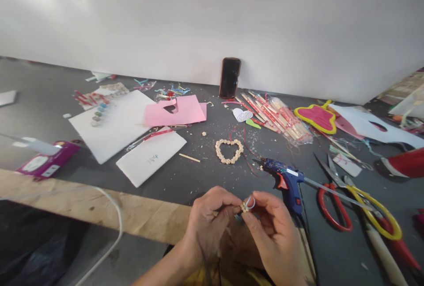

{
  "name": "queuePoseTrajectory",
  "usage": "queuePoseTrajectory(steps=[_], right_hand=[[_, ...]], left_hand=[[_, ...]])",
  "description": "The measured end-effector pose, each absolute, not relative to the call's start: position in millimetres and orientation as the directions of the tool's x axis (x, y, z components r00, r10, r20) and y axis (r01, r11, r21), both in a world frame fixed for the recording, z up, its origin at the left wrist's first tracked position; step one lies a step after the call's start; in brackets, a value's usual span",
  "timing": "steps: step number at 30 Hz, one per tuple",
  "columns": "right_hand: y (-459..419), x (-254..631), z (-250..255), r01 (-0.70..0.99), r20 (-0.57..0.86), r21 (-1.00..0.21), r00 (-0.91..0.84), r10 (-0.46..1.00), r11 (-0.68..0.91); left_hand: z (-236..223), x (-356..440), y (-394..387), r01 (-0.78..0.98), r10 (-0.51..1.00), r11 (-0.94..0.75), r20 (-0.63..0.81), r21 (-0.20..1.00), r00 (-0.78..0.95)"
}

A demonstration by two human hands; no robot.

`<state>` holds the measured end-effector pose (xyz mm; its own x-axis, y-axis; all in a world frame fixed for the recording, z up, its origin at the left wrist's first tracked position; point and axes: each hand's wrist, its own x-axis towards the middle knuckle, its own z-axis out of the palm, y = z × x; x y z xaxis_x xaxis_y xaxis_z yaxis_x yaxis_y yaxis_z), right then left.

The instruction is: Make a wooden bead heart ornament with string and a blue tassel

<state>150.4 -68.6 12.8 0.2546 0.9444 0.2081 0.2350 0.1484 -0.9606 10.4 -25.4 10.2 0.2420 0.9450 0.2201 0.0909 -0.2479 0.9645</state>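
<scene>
My left hand (212, 219) and my right hand (273, 228) meet at the front edge of the table. Between their pinched fingertips is a small cream beaded piece (244, 207). A loop of pale blue cord (251, 202) stands up from it beside my right fingers. Parts of the piece are hidden behind the fingers. Beyond my hands, a heart-shaped ring (229, 161) of small cream pieces lies flat, with thin red thread around it. To the right of it rests a blue hot glue gun (288, 182) with a glue stick in its back.
Red-handled scissors (334, 215) and yellow-handled scissors (380, 215) lie at right. A phone (230, 78) leans on the wall. Wrapped sticks (281, 118), pink card (185, 110), white boards (152, 155) and a purple box (49, 160) are spread about. A white cable (117, 219) hangs at left.
</scene>
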Motion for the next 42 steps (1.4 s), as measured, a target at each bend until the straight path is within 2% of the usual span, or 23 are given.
queuePoseTrajectory(steps=[4,9,13,15,17,19,22,26,30,34,37,42], right_hand=[[-68,150,15,0.257,0.237,-0.951,0.252,0.938,0.172],[-66,152,20,0.349,0.277,-0.917,0.205,0.939,0.194],[-67,154,17,0.411,0.309,-0.890,0.224,0.924,0.198],[-67,156,15,0.487,0.365,-0.843,0.206,0.908,0.229],[-66,157,15,0.551,0.421,-0.788,0.155,0.894,0.275],[-65,159,16,0.578,0.460,-0.749,0.103,0.882,0.323],[-61,161,18,0.600,0.492,-0.705,0.029,0.870,0.378],[-60,161,24,0.606,0.496,-0.671,-0.061,0.866,0.427],[-63,162,26,0.582,0.456,-0.708,-0.054,0.888,0.399],[-66,166,23,0.602,0.384,-0.748,0.047,0.922,0.281],[-66,167,22,0.575,0.271,-0.802,0.107,0.957,0.163],[-63,159,30,0.390,0.046,-0.918,-0.068,0.997,0.069]], left_hand=[[10,11,-25,0.091,0.945,-0.249,0.221,0.964,0.241],[12,10,-24,0.128,0.956,-0.174,0.137,0.976,0.258],[15,7,-24,0.092,0.943,-0.139,0.104,0.986,0.316],[17,6,-24,0.043,0.932,-0.080,0.060,0.996,0.357],[17,5,-23,-0.045,0.917,0.057,-0.035,0.997,0.398],[18,4,-22,-0.154,0.883,0.217,-0.126,0.964,0.453],[19,5,-21,-0.279,0.831,0.377,-0.190,0.883,0.522],[23,6,-19,-0.380,0.800,0.504,-0.253,0.776,0.544],[21,6,-18,-0.457,0.782,0.571,-0.280,0.682,0.557],[19,5,-17,-0.453,0.780,0.589,-0.324,0.669,0.535],[19,4,-17,-0.419,0.806,0.537,-0.300,0.732,0.510],[20,-1,-19,-0.246,0.894,0.221,-0.095,0.944,0.438]])
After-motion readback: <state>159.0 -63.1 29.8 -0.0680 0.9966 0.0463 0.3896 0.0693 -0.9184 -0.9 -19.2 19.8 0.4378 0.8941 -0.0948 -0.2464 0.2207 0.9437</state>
